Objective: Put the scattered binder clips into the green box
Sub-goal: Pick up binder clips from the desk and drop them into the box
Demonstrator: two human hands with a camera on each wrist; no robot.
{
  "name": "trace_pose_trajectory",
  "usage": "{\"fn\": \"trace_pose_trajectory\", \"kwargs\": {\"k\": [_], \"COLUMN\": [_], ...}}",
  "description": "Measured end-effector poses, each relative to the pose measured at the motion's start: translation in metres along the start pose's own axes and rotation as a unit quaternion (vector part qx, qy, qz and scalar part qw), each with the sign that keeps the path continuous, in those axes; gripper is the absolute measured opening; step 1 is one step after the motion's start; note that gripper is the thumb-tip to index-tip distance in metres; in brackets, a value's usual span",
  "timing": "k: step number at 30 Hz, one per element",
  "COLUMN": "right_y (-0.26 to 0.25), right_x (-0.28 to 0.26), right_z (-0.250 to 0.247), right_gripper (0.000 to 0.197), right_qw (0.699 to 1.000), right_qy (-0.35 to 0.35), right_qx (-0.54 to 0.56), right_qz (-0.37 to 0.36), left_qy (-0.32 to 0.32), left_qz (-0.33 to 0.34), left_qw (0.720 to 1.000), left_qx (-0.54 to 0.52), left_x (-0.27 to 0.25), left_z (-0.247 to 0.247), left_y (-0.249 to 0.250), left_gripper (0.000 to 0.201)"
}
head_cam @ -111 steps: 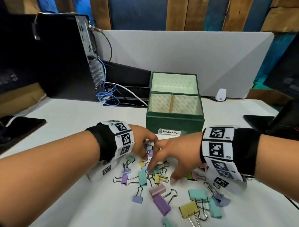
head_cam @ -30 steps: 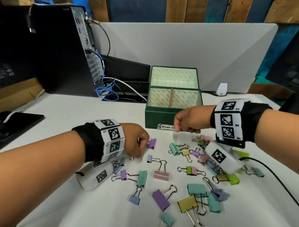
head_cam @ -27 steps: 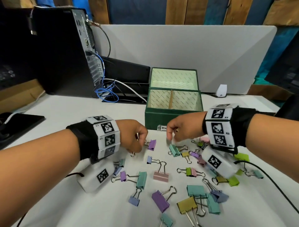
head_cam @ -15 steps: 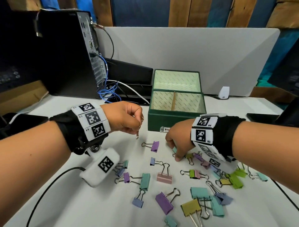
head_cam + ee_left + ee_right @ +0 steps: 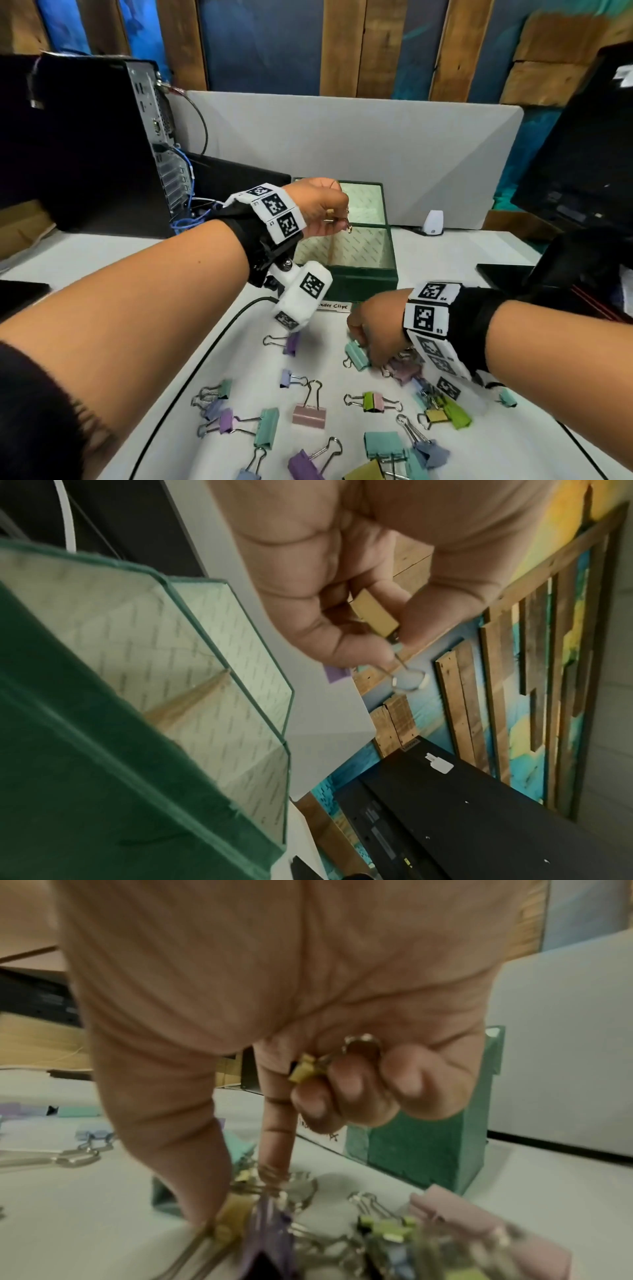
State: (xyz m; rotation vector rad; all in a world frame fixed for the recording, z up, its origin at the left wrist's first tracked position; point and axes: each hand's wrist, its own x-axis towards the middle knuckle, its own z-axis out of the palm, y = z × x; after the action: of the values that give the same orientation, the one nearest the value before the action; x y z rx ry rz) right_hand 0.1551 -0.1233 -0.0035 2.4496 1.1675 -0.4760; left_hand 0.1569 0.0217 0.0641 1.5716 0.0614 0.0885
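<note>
A: What is the left hand [image 5: 320,209] holding?
B: A small yellow clip [image 5: 375,615], pinched between thumb and fingers, its wire loop hanging out past the fingertips. The green box [image 5: 363,279] sits open right under that grip.
A: And the right hand [image 5: 373,329]?
B: Down on the white table [image 5: 113,260], just in front of the box. Its curled fingers [image 5: 346,1085] clasp another little yellow clip [image 5: 303,1070], while thumb and forefinger reach into the pile of clips [image 5: 404,370] below.
A: The rest?
B: Scattered nearer the person than both grips: a teal clip [image 5: 356,356] touching the right hand, a pink clip [image 5: 309,413] and a purple clip [image 5: 291,342] further left.
</note>
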Motion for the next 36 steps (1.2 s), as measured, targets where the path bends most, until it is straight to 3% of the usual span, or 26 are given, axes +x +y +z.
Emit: {"fn": "trace_pose_trajectory", "kwargs": {"k": [8, 15, 19, 22, 28, 33, 36], "right_y": [0.013, 0.030, 0.041, 0.047, 0.054, 0.058, 0.054], "right_x": [0.004, -0.008, -0.013, -0.012, -0.014, -0.011, 0.000], "right_z": [0.000, 0.001, -0.005, -0.010, -0.015, -0.046, -0.063], "right_gripper": [0.017, 0.014, 0.009, 0.013, 0.016, 0.014, 0.017], "right_qw": [0.998, 0.985, 0.972, 0.962, 0.954, 0.900, 0.873], "right_qy": [-0.026, -0.013, -0.006, -0.001, 0.002, 0.139, 0.217], "right_qx": [0.061, 0.171, 0.236, 0.272, 0.295, 0.409, 0.426], "right_qz": [-0.022, -0.006, -0.001, 0.027, 0.054, 0.069, 0.094], "left_qy": [-0.007, 0.052, -0.001, -0.063, -0.164, -0.206, -0.191], "left_qz": [-0.010, -0.003, 0.001, -0.052, -0.115, -0.103, -0.098], "left_qw": [1.000, 0.978, 0.978, 0.935, 0.796, 0.718, 0.711], "left_qx": [-0.010, 0.203, 0.211, 0.346, 0.571, 0.657, 0.669], "left_x": [0.020, 0.018, -0.014, -0.036, -0.060, -0.061, -0.060], "left_z": [0.026, 0.002, -0.022, -0.032, -0.029, -0.020, -0.020], "left_y": [-0.013, -0.032, -0.031, -0.042, -0.070, -0.083, -0.087], "left_gripper": [0.031, 0.017, 0.017, 0.017, 0.025, 0.051, 0.041]}}
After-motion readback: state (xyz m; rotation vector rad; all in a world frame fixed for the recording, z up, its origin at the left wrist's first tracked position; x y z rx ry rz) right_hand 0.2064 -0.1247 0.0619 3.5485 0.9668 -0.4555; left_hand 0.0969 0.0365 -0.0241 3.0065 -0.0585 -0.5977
